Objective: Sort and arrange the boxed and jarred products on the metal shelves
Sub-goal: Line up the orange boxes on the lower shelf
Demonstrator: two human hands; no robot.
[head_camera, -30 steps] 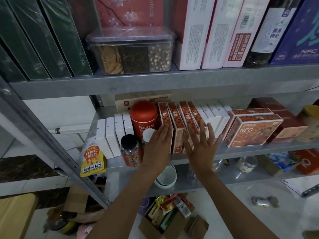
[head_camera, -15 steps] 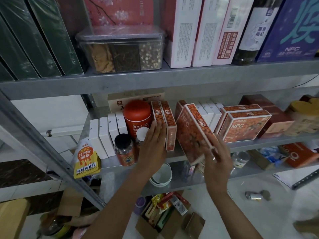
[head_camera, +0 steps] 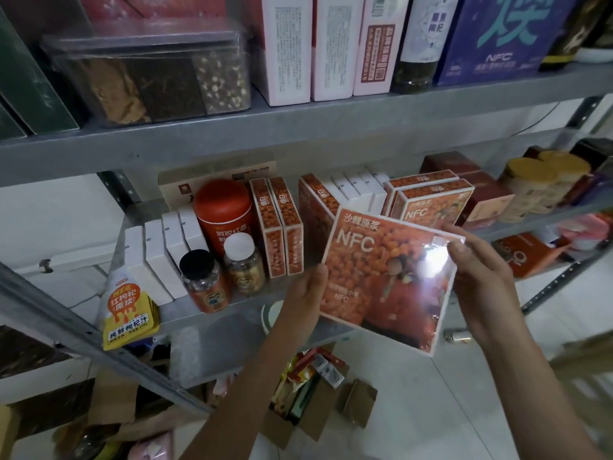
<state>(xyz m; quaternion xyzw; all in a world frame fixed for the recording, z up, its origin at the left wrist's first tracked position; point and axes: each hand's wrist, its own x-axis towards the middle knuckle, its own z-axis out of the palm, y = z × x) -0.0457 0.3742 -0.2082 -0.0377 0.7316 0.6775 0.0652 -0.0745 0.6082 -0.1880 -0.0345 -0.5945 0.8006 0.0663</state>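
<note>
I hold an orange NFC box (head_camera: 381, 280) flat toward me in front of the middle metal shelf (head_camera: 238, 307). My left hand (head_camera: 306, 295) grips its left edge and my right hand (head_camera: 477, 273) grips its right edge. Behind it, on the shelf, two matching orange boxes (head_camera: 277, 227) stand upright, a third (head_camera: 313, 207) leans beside them, and two more (head_camera: 428, 200) stand to the right. A red canister (head_camera: 222, 217), a black-lidded jar (head_camera: 204, 280) and a white-lidded jar (head_camera: 243, 263) stand left of the boxes, with white boxes (head_camera: 159, 257) further left.
The upper shelf (head_camera: 298, 127) carries a clear plastic container (head_camera: 149, 78), pink-white boxes (head_camera: 315, 44), a bottle (head_camera: 419, 44) and a blue box (head_camera: 501, 34). A yellow pouch (head_camera: 127, 310) hangs at the shelf's left corner. An open cardboard box (head_camera: 305, 406) sits on the floor below.
My right hand pulled one orange box out of the row and brought it toward me. My left hand left the shelved boxes and took the box's left edge.
</note>
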